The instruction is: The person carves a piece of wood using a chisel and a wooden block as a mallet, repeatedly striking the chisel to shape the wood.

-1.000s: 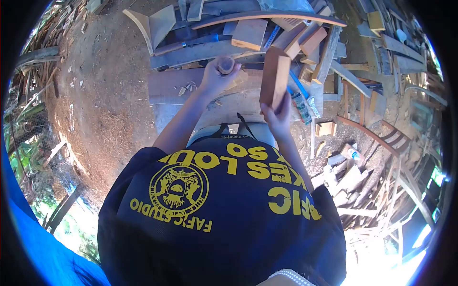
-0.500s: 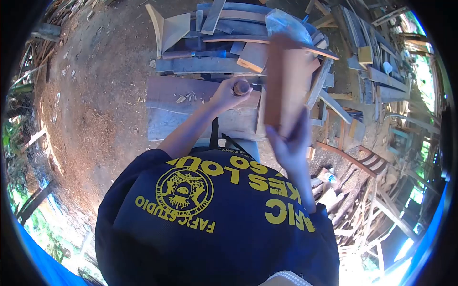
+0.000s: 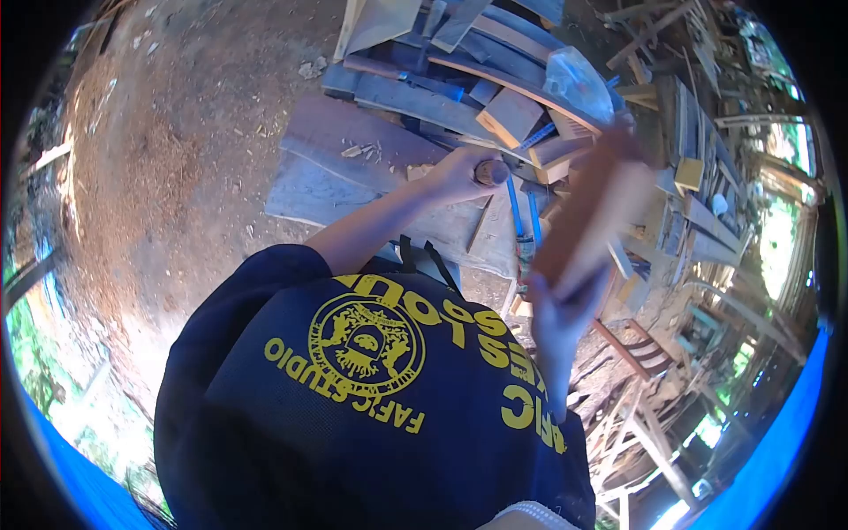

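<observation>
dirt yard, scrap-wood pile (image 3: 424, 97); left hand (image 3: 455, 177) fingers curled round tool handle (image 3: 491, 171); right hand (image 3: 555, 314) fingers clasping blurred wooden block (image 3: 592, 216).

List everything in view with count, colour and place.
wooden block: one, reddish-brown, raised at right, blurred
round wooden handle: one, brown, centre
planks: a few, grey, flat under the handle
scrap wood pile: many pieces, brown and grey, beyond the planks
plastic bag: one, clear, on the pile
dirt ground: reddish-brown, left
shirt: one, navy with yellow print, bottom
left hand: grips the handle
right hand: holds the block
</observation>
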A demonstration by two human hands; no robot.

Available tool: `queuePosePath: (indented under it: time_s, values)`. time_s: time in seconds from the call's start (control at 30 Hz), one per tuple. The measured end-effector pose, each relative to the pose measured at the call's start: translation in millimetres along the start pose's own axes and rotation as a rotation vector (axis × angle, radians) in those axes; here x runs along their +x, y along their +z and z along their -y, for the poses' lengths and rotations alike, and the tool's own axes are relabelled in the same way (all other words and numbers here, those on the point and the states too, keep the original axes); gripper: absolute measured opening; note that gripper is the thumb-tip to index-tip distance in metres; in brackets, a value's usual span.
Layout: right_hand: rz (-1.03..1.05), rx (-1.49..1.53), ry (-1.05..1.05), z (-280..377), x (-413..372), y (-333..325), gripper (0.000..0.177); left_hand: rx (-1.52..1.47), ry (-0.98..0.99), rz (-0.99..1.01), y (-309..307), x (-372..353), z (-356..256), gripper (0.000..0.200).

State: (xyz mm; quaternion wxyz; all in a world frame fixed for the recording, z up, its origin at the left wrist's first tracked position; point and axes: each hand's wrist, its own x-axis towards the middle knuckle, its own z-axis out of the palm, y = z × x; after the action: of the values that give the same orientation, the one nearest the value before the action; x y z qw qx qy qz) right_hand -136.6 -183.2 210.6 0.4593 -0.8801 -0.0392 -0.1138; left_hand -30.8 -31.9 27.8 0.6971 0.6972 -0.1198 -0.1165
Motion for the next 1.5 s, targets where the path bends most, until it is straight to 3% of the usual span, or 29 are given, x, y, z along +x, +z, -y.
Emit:
queuePosePath:
  time_s: [0.03,0.07,0.13,0.17,0.23,0.3,0.37,0.43,0.5,0.57,0.6,0.63,0.7,0.83,0.9,0.93,0.97,1.1,1.13,1.23,1.27,1.33,1.43,1.47,1.5]
  values:
    - [-0.140,0.391,0.064,-1.2,-6.7,3.3,0.069,-0.005,-0.009,-0.022,-0.5,-0.9,-0.8,0.020]
    - [-0.118,0.393,0.064,-21.6,-10.9,3.9,0.069,0.012,0.004,-0.021,-0.4,-1.7,-1.1,0.021]
    - [0.015,0.786,-0.248,-70.8,-16.2,0.1,0.049,0.003,0.040,-0.031,-0.1,-1.0,0.4,0.026]
    - [0.037,0.785,-0.241,-67.6,-17.1,15.6,0.049,-0.008,0.032,-0.049,3.2,-0.1,4.2,0.026]
    - [0.215,-0.402,0.397,-58.2,-24.9,56.3,0.055,-0.170,0.167,-0.121,7.0,-1.2,6.4,0.030]
    - [0.243,-0.366,0.360,-35.9,-8.1,52.2,0.065,-0.172,0.160,-0.156,-3.0,-2.9,0.3,0.034]
    - [0.260,-0.332,0.352,-30.3,-13.8,34.7,0.074,0.016,0.099,-0.132,1.4,-7.1,-1.4,0.033]
    - [0.174,-0.481,0.116,-43.0,-15.2,14.3,0.074,0.059,0.118,-0.136,1.7,-5.7,3.5,0.033]
    - [0.061,0.105,0.071,-30.7,-12.6,1.2,0.043,0.098,0.119,-0.138,3.9,-6.7,7.6,0.032]
    - [0.247,0.217,-0.311,-51.4,2.1,-28.9,0.039,0.118,0.129,-0.146,5.2,-6.0,8.6,0.031]
    - [0.359,0.652,-0.208,-73.1,-2.2,-35.6,0.057,0.117,0.127,-0.147,5.1,-6.4,10.8,0.031]
    - [0.359,0.649,-0.207,-54.8,-3.3,-5.5,0.057,0.138,0.155,-0.172,6.0,-6.4,12.4,0.031]
    - [0.263,-0.727,0.256,-23.7,-11.6,59.8,0.055,0.153,0.186,-0.201,5.1,-4.4,12.7,0.031]
    - [0.326,-0.428,0.474,-7.4,-4.8,53.6,0.062,0.124,0.182,-0.192,4.9,-10.8,10.4,0.031]
    - [0.326,-0.419,0.380,-7.8,0.1,43.0,0.064,0.167,0.196,-0.200,4.2,-4.3,10.7,0.031]
    - [0.186,-0.382,0.352,-13.0,-5.9,35.5,0.046,0.165,0.207,-0.212,5.6,-4.3,11.2,0.031]
    - [0.193,-0.381,0.351,-8.7,-5.0,28.3,0.046,0.163,0.211,-0.223,7.0,-6.2,12.5,0.031]
    - [0.281,0.236,-0.076,22.5,11.4,7.7,0.061,0.160,0.195,-0.208,7.8,-7.0,12.5,0.031]
    - [0.277,0.236,-0.075,12.0,3.7,15.6,0.061,0.157,0.194,-0.199,7.5,-6.7,12.2,0.031]
    - [0.200,-0.745,0.305,-39.7,-26.8,62.4,0.076,0.130,0.178,-0.196,4.5,-8.1,7.8,0.029]
    - [0.196,-0.743,0.306,-34.4,-22.3,59.5,0.076,0.102,0.157,-0.186,3.4,-9.5,5.8,0.029]
    - [0.290,-0.410,0.565,-3.9,-2.1,58.6,0.083,0.106,0.172,-0.203,1.1,-8.6,4.6,0.028]
    - [0.290,-0.254,0.681,-7.3,1.1,28.4,0.088,0.139,0.201,-0.201,2.7,-6.9,4.2,0.028]
    - [0.114,-0.268,0.552,-5.4,-6.3,19.1,0.086,0.179,0.194,-0.195,3.7,-8.0,5.8,0.028]
    - [-0.032,-0.046,0.312,-34.5,-26.3,-2.1,0.076,0.177,0.188,-0.197,3.7,-8.1,6.3,0.028]
